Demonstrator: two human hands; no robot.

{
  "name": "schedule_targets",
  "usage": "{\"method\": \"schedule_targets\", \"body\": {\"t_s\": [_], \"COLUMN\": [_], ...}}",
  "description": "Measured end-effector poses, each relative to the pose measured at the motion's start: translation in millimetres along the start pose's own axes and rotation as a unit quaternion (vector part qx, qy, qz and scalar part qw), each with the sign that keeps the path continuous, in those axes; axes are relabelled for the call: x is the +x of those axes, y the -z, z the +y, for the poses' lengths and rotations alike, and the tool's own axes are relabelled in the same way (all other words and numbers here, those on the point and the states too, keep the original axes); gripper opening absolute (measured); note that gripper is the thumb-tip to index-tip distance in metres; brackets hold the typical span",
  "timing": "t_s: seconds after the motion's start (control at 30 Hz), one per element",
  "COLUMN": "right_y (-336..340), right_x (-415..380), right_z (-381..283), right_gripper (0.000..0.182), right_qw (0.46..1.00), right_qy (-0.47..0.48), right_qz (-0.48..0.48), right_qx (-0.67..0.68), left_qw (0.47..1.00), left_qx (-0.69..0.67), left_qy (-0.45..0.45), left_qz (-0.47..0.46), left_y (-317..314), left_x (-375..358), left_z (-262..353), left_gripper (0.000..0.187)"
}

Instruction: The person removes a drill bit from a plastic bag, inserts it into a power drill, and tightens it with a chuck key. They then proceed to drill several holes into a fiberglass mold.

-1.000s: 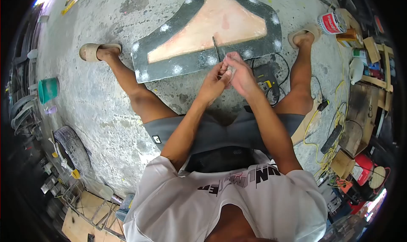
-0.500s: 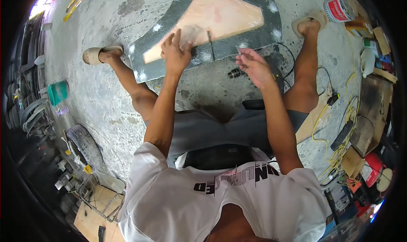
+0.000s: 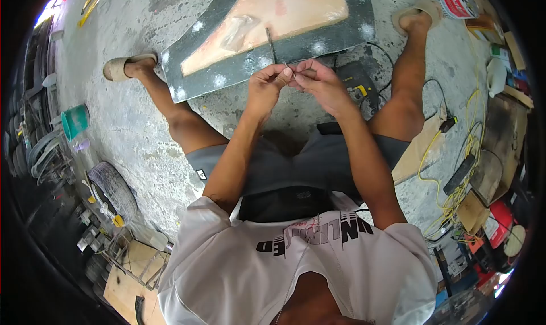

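My left hand point(image 3: 266, 91) and my right hand point(image 3: 327, 87) meet above the near edge of a dark grey panel point(image 3: 213, 81). Their fingertips are pinched together around something tiny, mostly hidden by the fingers. Raised on the panel is a tan, wing-shaped piece point(image 3: 296, 12). A crumpled clear plastic bag point(image 3: 239, 32) lies on that piece. Just beyond my fingers, a thin dark rod point(image 3: 271, 45) rests across the tan piece's edge. To the right of my right hand, a dark power tool with a yellow part point(image 3: 361, 85) lies on the floor.
My legs straddle the panel on the concrete floor point(image 3: 136, 171). A labelled tub point(image 3: 456, 3), tangled yellow cord point(image 3: 458, 194) and boxes crowd the right side. Along the left are a green bucket point(image 3: 75, 122), a tire point(image 3: 114, 189) and yellow bars point(image 3: 94, 3).
My left hand has left the plastic bag and moved right and nearer to me. My right hand has moved left to meet it. The view has shifted slightly.
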State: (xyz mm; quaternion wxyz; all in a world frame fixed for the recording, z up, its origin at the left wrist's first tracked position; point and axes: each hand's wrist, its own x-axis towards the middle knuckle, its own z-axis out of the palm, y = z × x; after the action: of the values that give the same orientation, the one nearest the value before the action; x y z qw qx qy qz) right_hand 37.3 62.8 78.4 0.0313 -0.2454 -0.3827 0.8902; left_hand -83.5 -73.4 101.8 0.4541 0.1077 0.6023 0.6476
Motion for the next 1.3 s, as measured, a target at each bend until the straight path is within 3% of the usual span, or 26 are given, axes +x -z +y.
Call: {"method": "schedule_targets", "body": {"t_s": [0.1,0.27,0.8,0.87,0.93,1.0,1.1,1.13,1.23,1.3], "right_y": [-10,-22,-21,-20,-16,-7,-3,-3,-2,1], "right_x": [-3,-6,-4,-4,-3,0,5,5,6,6], "right_z": [-11,-21,-19,-17,-21,-18,-17,-16,-15,-13], "right_gripper": [0.016,0.023,0.03,0.033,0.033,0.032,0.032,0.032,0.033,0.035], "right_qw": [0.998,0.992,0.991,0.994,0.996,0.997,0.998,0.998,0.998,0.999], "right_qy": [-0.014,-0.012,-0.023,-0.026,-0.005,0.008,0.034,0.035,0.038,0.029], "right_qz": [-0.04,-0.097,-0.095,-0.077,-0.054,-0.02,0.019,0.026,0.033,0.024], "right_qx": [-0.039,-0.076,-0.094,-0.07,-0.075,-0.071,-0.053,-0.047,-0.038,-0.037], "left_qw": [0.999,0.997,0.996,0.991,0.927,0.806,0.709,0.708,0.809,0.874], "left_qx": [-0.004,-0.08,-0.093,0.068,0.255,0.427,0.639,0.629,0.547,0.453], "left_qy": [-0.005,0.009,0.015,-0.06,-0.171,-0.272,-0.196,-0.217,-0.084,-0.047], "left_qz": [0.044,0.01,-0.008,0.101,0.214,0.306,0.223,0.239,0.198,0.17], "left_y": [14,27,31,40,68,95,119,122,132,132], "left_x": [-4,-14,-17,-6,23,55,84,89,98,89], "left_z": [7,24,27,31,27,30,27,25,35,44], "left_gripper": [0.02,0.02,0.023,0.024,0.025,0.035,0.042,0.044,0.037,0.029]}}
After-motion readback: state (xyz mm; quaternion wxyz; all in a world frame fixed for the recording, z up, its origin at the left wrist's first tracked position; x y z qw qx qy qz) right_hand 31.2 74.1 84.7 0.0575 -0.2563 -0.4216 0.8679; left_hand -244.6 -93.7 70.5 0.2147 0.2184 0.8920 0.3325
